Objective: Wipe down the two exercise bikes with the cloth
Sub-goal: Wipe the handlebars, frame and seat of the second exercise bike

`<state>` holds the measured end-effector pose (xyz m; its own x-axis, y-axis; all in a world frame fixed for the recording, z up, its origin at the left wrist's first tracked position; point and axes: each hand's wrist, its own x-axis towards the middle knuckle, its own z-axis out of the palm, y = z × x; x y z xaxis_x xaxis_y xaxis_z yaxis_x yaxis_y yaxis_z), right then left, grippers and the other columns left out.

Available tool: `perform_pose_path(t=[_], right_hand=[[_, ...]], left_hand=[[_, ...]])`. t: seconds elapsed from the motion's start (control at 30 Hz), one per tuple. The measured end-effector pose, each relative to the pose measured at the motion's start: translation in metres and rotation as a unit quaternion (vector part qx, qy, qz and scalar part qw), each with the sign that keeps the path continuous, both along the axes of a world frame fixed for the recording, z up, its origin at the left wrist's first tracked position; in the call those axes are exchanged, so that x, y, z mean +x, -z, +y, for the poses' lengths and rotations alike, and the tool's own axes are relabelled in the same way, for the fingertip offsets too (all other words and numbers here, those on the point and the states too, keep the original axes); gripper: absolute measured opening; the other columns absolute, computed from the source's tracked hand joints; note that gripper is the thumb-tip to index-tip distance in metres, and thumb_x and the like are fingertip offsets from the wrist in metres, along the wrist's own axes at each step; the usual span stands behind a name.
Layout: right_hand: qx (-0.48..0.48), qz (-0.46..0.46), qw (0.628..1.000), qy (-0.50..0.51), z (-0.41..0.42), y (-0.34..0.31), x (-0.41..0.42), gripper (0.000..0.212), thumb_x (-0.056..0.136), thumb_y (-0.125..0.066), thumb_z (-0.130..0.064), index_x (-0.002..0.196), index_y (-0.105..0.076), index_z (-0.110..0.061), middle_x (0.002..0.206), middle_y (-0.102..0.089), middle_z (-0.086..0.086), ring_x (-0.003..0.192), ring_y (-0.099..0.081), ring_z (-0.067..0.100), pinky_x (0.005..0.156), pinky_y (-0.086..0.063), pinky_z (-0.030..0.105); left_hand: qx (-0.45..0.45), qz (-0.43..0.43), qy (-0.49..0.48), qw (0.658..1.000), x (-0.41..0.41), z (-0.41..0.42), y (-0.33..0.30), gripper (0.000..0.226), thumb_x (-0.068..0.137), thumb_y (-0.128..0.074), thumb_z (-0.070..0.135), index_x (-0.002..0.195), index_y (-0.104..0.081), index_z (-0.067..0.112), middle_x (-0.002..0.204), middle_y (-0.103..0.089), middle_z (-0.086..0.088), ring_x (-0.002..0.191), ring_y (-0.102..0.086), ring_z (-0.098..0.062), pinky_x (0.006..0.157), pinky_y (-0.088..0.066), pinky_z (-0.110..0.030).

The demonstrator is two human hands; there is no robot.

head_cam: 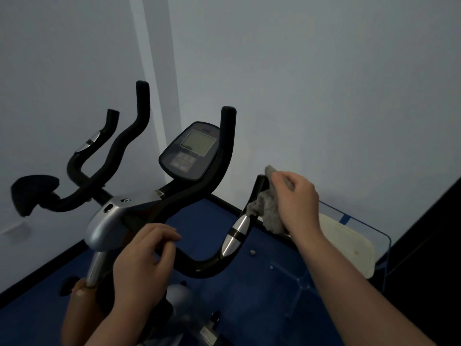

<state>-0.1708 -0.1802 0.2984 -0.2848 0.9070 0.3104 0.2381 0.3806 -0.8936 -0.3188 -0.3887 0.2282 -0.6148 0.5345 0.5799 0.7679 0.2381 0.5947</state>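
Cloth [268, 208] clutched in right hand [296, 201]; left hand [142, 260] grips handlebar [199, 267].

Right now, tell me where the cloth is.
In the head view, the grey cloth is right of centre, held by the right hand against the bike's right handlebar end, above the silver sensor.

Two bare forearms, left hand [139, 260], right hand [296, 201] (no sleeves, rings visible).

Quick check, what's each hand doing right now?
Left hand: fingers curled round the handlebar of the near exercise bike.
Right hand: holds the grey cloth against the handlebar's right end.
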Motion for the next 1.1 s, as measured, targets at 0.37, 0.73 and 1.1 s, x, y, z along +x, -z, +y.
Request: perform_pose_path(t=[0.37,0.73,1.1], right_hand=[[-0.158,-0.046,0.977,-0.134,0.033,-0.023,0.004,0.027,0.092,-0.060,-0.036,0.078,-0.073,-0.016,0.080,-0.071,0.004,0.077,-0.066,0.019,0.071,-0.051,0.030],[0.238,0.073,0.967,0.059,-0.019,0.041,-0.002,0.033,0.086,-0.070,-0.008,0.118,-0.067,-0.007,0.102,-0.055,0.003,0.091,-0.051,0.001,0.084,-0.043,0.009],[0.385,-0.163,0.899,-0.134,-0.075,0.046,-0.005,0.010,0.084,-0.071,-0.018,0.093,-0.073,-0.020,0.090,-0.060,-0.004,0.079,-0.057,0.015,0.064,-0.048,0.032]], left_hand=[[0.016,0.004,0.011,1.000,0.001,0.000,-0.001,0.020,0.079,-0.054,0.017,0.079,-0.061,0.035,0.092,-0.060,0.022,0.082,-0.059,0.001,0.061,-0.053,-0.035],[0.008,0.001,0.022,1.000,0.001,0.001,-0.003,0.016,0.080,-0.049,0.025,0.078,-0.061,0.035,0.094,-0.059,0.023,0.081,-0.059,0.003,0.060,-0.053,-0.032],[0.056,0.012,0.039,0.998,0.001,0.000,-0.001,0.018,0.084,-0.048,0.022,0.080,-0.065,0.025,0.091,-0.058,0.019,0.084,-0.059,-0.001,0.068,-0.050,-0.028]])
